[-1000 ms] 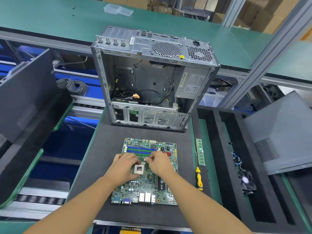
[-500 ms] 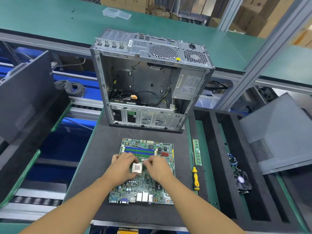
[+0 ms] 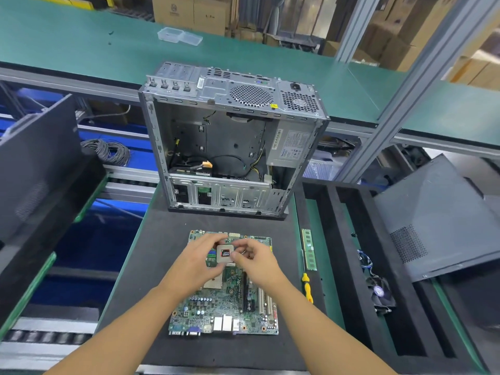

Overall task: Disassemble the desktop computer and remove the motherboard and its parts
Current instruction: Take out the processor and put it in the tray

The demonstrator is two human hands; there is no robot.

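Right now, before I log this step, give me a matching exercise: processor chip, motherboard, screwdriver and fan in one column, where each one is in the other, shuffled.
1. processor chip
2. motherboard
3. screwdriver
4. fan

A. in the black foam tray, far right
B. flat on the black mat
C. pinched between left hand and right hand
D. lying just right of the motherboard

Pairs: 1-C, 2-B, 3-D, 4-A.
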